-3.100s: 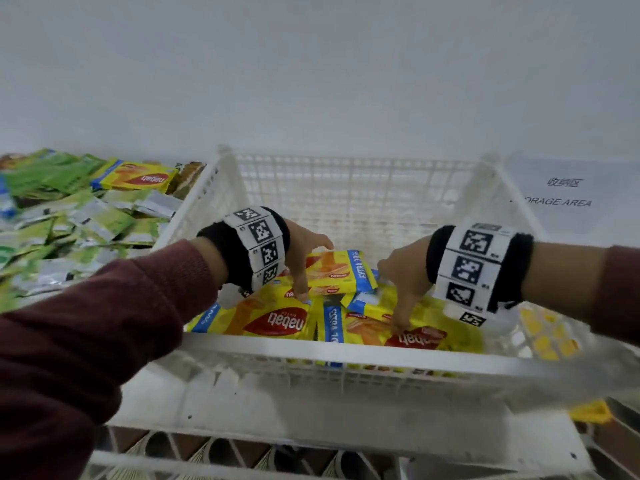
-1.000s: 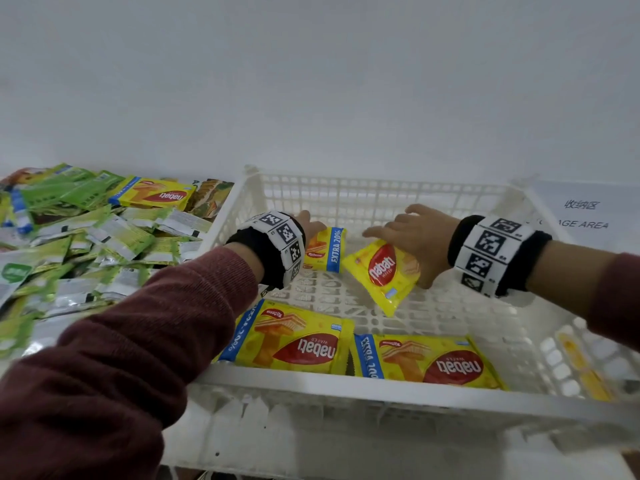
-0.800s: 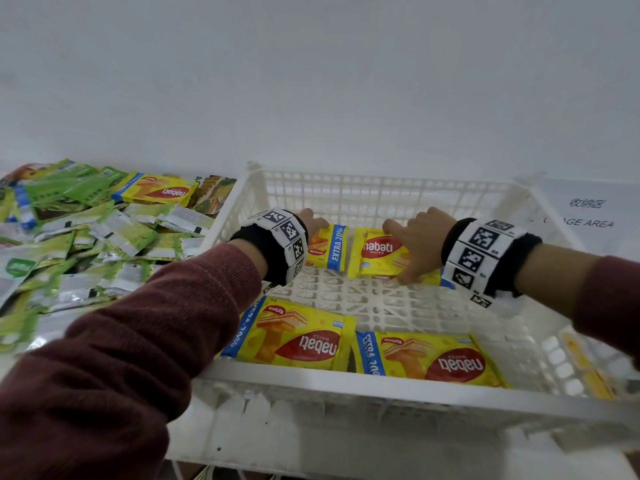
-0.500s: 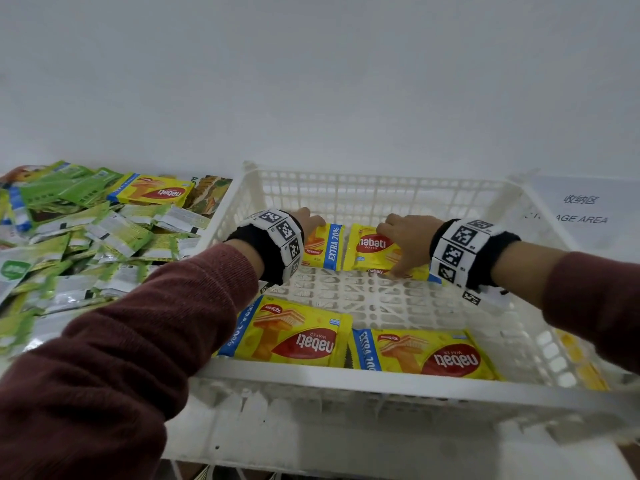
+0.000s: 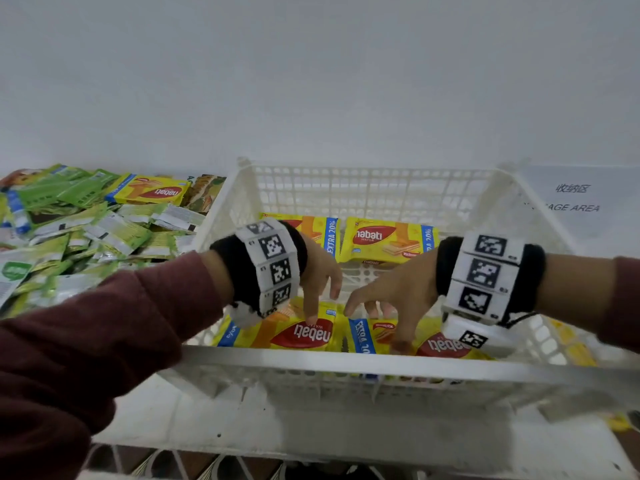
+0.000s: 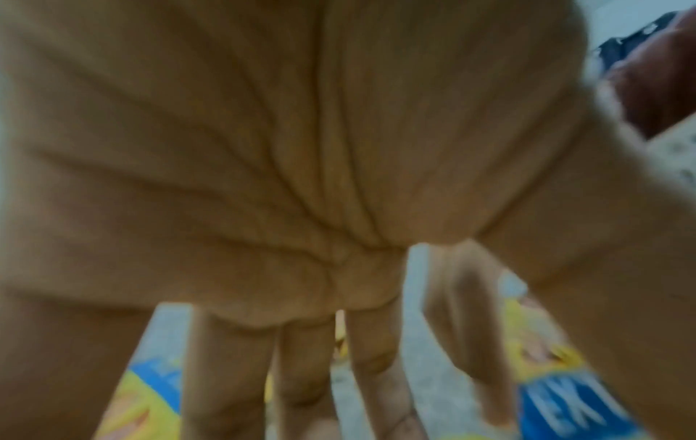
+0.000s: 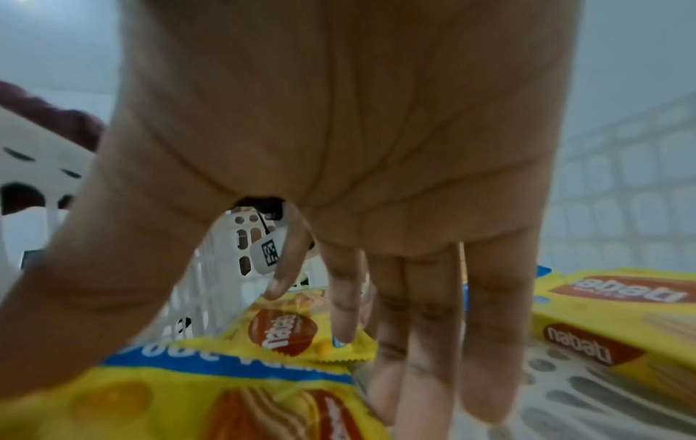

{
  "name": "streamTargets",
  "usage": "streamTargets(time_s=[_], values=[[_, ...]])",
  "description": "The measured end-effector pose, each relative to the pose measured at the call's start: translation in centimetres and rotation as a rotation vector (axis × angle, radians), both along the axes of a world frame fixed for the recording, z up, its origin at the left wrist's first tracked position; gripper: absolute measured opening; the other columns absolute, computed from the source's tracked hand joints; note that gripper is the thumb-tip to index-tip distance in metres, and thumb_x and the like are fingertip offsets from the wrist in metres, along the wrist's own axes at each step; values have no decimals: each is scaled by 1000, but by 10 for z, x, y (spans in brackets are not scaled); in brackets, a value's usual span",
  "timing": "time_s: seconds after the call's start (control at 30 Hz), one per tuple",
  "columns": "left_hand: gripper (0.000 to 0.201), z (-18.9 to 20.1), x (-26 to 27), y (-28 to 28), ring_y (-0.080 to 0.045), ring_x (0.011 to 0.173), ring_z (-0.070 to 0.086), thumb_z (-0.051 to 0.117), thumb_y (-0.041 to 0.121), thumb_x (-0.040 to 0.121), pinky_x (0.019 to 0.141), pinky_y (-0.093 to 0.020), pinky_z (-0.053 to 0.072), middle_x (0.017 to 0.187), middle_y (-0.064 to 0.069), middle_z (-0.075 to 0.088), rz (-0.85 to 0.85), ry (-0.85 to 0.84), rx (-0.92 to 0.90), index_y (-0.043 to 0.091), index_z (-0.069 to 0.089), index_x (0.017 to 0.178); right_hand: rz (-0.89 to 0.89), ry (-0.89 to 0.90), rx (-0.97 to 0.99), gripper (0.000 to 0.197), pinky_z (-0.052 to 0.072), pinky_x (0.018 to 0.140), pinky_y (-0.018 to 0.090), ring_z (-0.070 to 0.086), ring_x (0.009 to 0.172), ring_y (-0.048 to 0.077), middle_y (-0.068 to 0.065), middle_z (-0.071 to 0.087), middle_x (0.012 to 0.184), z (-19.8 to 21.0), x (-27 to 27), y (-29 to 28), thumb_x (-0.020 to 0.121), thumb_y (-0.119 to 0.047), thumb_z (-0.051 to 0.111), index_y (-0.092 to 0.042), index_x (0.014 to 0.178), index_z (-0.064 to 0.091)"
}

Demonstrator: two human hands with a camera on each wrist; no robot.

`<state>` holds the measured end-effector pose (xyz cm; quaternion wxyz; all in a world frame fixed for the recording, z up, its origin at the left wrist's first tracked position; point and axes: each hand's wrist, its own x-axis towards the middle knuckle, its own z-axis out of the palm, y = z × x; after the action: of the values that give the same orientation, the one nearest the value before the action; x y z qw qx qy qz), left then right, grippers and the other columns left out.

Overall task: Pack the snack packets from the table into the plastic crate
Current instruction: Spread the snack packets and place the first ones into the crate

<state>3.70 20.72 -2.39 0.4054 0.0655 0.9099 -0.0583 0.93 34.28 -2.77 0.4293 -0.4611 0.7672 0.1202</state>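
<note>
A plain white wall (image 5: 311, 81) fills the space far past the hands, with soft, even light on it and no marks. Well to the right of the right hand, a white paper sign (image 5: 575, 199) with dark letters lies flat. Below the hands, close to the person, there is a white table top (image 5: 311, 427) with small dark specks. Under its near edge some dark floor (image 5: 207, 465) shows
</note>
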Motion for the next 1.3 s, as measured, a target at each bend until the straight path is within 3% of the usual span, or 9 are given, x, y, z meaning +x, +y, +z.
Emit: streamTargets(time_s=[0.23,0.33,0.47,0.6,0.73,0.93,1.1,1.17,1.3], values=[[81,-13,13,10,-22,130,39,71,22,80,97,-31,38,145,-6,36,-83,-23,-25,18,22,144,-5,-28,-53,50,40,58,12,45,78,11,1,36,116,-14,-3,1,77,-4,71,-18,112,38],[78,-5,11,3,-24,126,43,71,25,80,96,-32,39,139,-9,43,-72,-16,21,24,27,144,-4,-24,-63,65,38,50,8,48,77,6,10,39,120,-11,-3,1,78,4,68,-11,129,30],[63,9,8,-8,-34,121,47,68,29,82,95,-40,42,131,-21,48,11,80,31,11,40,135,8,-65,-104,77,45,55,25,42,64,24,18,42,97,2,-12,1,72,-2,76,-25,131,31],[49,26,1,-32,-24,74,58,70,25,82,56,-25,44,87,-6,55,268,252,233,3,48,120,-130,-25,-293,52,52,57,33,54,55,16,11,53,80,29,-34,12,68,-3,79,-38,93,49],[63,31,-2,-50,-18,49,50,73,19,78,56,-28,49,67,-3,48,544,377,447,14,34,127,-480,-56,-545,30,56,52,24,60,58,21,6,59,74,60,-64,38,80,2,67,-19,92,50],[59,20,0,-45,-26,97,55,59,25,90,85,-33,44,130,-18,51,535,421,280,6,30,138,-847,30,-465,22,54,45,25,61,39,16,16,59,70,31,-83,55,85,-3,63,-8,85,42],[53,10,2,-38,-25,122,48,49,37,94,97,-31,39,131,-11,51,283,253,-144,6,42,136,-462,445,-7,42,36,40,11,45,27,2,-7,44,25,13,-64,48,86,-33,63,-7,59,43],[45,8,1,-35,-25,107,53,57,32,91,87,-34,44,107,-11,57,191,243,-276,3,55,125,-325,592,95,34,39,55,18,59,57,1,-7,65,48,12,-50,42,85,-40,62,-7,79,55],[75,8,3,-26,-31,135,27,60,11,86,100,-41,37,153,-10,13,-80,328,-312,23,19,148,-51,729,-42,106,39,91,34,47,121,24,5,42,135,9,-47,39,65,-44,78,-25,145,10]])
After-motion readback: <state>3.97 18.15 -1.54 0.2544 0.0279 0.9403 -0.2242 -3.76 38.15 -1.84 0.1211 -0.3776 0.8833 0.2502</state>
